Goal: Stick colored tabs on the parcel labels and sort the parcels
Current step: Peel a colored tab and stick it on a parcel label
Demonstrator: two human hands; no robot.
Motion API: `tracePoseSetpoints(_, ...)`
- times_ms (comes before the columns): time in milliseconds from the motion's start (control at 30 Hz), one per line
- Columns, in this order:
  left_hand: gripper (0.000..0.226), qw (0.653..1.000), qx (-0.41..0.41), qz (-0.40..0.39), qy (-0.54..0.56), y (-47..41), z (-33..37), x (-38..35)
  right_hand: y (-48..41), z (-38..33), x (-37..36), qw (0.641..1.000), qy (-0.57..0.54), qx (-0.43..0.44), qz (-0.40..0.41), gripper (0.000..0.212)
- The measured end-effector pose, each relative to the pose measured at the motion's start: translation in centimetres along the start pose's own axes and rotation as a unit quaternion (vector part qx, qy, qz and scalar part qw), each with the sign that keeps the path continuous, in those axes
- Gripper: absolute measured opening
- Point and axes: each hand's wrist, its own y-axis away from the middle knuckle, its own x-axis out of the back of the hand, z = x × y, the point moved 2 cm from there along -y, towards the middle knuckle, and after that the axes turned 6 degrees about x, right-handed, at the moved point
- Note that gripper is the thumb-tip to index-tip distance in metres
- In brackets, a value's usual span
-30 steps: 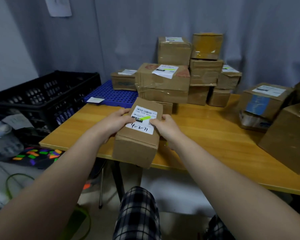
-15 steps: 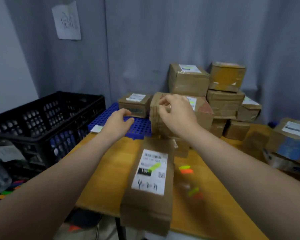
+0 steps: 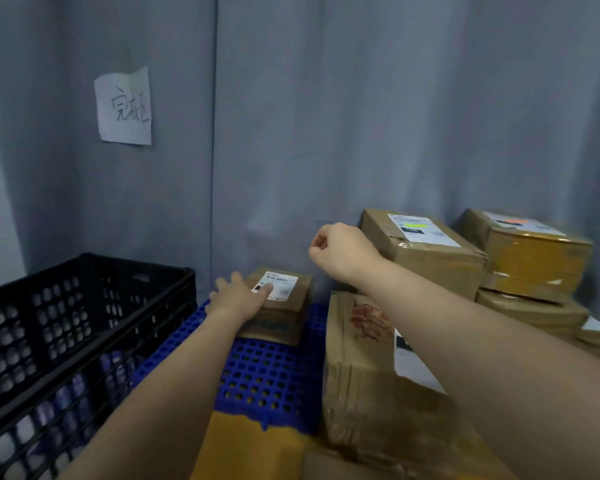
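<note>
A small brown parcel with a white label sits at the back of a blue perforated pallet. My left hand lies flat on its top and left edge, fingers apart, thumb on the label. My right hand hovers higher and to the right, fingers curled, with nothing visible in it. Below my right forearm stands a large parcel. Behind it is a parcel with a green tab on its label, and further right a parcel with an orange tab.
A black plastic crate stands to the left of the pallet. A handwritten paper note hangs on the grey curtain behind. The stack of parcels fills the right side. A strip of wooden table shows in front of the pallet.
The view has tilted up and closer to the back. My left hand reached forward onto the small parcel. My right hand left the large parcel's top and rose. The freshly tabbed parcel is out of view.
</note>
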Motion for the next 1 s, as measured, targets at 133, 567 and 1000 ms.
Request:
tracePoseSetpoints(133, 0.101, 0.982, 0.084, -0.059, 0.16, -3.8, -0.7, -1.8, -2.0, 1.0, -1.3, 1.0, 0.005, -0.011, -0.015, 0.016)
tracePoseSetpoints(567, 0.046, 0.851, 0.025, 0.072, 0.519, -0.1, -3.6, -3.5, -0.9, 1.8, -3.1, 0.999, -0.039, -0.035, 0.0, 0.019)
tracePoseSetpoints(1000, 0.053, 0.794, -0.228, 0.17, 0.537, 13.3, 3.3, 6.8, 5.2, -2.5, 3.5, 0.942, -0.312, -0.041, 0.121, 0.093)
